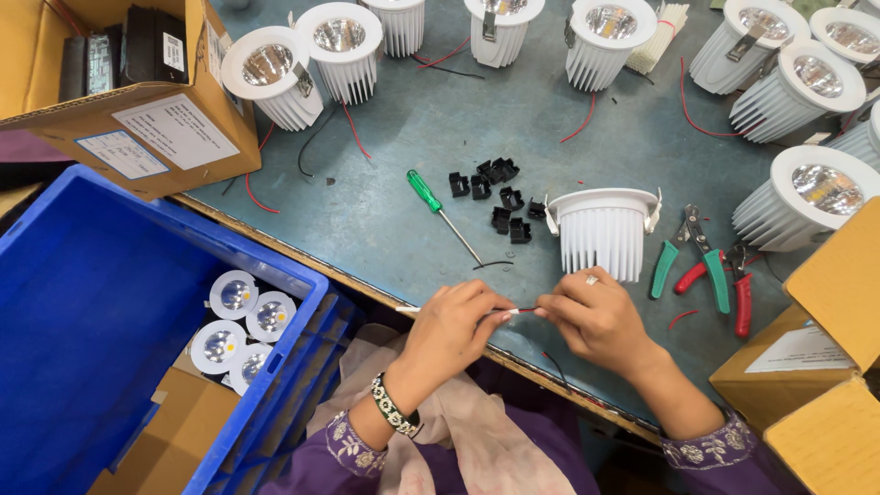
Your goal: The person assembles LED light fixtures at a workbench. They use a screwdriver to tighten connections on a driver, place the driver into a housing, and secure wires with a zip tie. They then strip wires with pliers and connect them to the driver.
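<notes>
Clearly, a thin wire is held between the two hands at the near edge of the table. The left hand is closed around one end of it, with the fingers curled and a pale tip showing just beside the thumb, and the right hand pinches the other end between thumb and forefinger. The wire is kept short and tight between the fingertips, probably so that its small end can be controlled well. Just behind the hands a white downlight housing is placed face down on the table, so that its ribbed body points toward the person and its back can be reached. A green screwdriver and a group of small black clips are laid within easy reach to the left, and pliers with green and red handles to the right. More white lamps are lined along the far side, with loose red and black leads between them. A blue crate with finished lamps is placed lower on the left. It cannot be made out whether the wire is joined to the housing, because the fingers cover its ends. The cardboard boxes are cut off by the frame, and their contents are hard to recognise.
</notes>
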